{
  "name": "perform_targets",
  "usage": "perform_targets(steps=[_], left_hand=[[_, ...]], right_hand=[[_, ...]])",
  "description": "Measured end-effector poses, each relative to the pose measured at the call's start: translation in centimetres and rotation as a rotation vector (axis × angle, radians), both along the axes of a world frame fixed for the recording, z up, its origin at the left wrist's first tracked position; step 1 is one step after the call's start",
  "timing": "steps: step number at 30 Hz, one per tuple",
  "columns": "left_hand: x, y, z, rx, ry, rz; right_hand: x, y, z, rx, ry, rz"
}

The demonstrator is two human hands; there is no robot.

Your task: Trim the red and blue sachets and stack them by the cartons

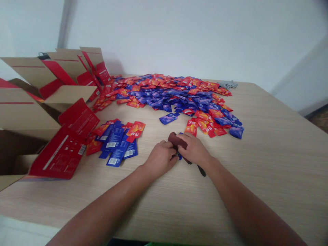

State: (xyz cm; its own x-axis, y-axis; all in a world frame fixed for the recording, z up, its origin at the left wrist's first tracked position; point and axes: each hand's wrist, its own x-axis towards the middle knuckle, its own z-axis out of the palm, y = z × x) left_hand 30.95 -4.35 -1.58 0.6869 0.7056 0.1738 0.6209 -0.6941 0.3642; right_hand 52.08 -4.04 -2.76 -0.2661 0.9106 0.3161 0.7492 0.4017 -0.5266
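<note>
My right hand [196, 148] is closed round a dark brown cloth [178, 140], its fingers bent over the top. My left hand [160, 159] meets it from the left, with fingers pinched at a blue sachet [180, 156] that shows only in small part under the cloth. Most of that sachet is hidden by the hands. A dark strip [201, 171], perhaps the cloth's end, hangs out below my right wrist. Just beyond the hands lie a red-orange sachet [191, 126] and a lone blue-purple sachet [168, 118].
A long heap of red and blue sachets [164, 94] spreads along the table's [269, 153] back. Left of my hands is a smaller pile of sachets [115, 140]. Open cardboard boxes with red flaps [61, 153] stand along the left. A grey cloth [228, 84] lies at the back right.
</note>
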Motion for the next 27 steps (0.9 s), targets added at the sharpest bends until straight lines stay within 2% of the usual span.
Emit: perform_targets(steps=[3,6,13,18,23,27], left_hand=[[0.2,-0.1,0.2,-0.006,0.045,-0.03],[0.4,-0.4,0.3,-0.032,0.091,-0.03],[0.3,-0.5,0.5,-0.019,0.112,-0.047],[0.2,-0.4,0.4,-0.021,0.104,-0.041],[0.1,-0.4,0.3,0.011,0.088,-0.045],[0.1,-0.3,-0.1,0.018,0.048,-0.052]], right_hand=[[-0.2,-0.1,0.4,-0.036,0.05,0.081],[-0.2,0.1,0.2,-0.05,0.077,0.072],[0.3,1.4,-1.6,0.012,0.029,-0.123],[1.0,2.2,-1.9,0.071,0.03,-0.275],[0.5,1.3,-1.7,0.083,0.1,-0.163],[-0.5,0.2,-1.3,0.065,0.149,0.002]])
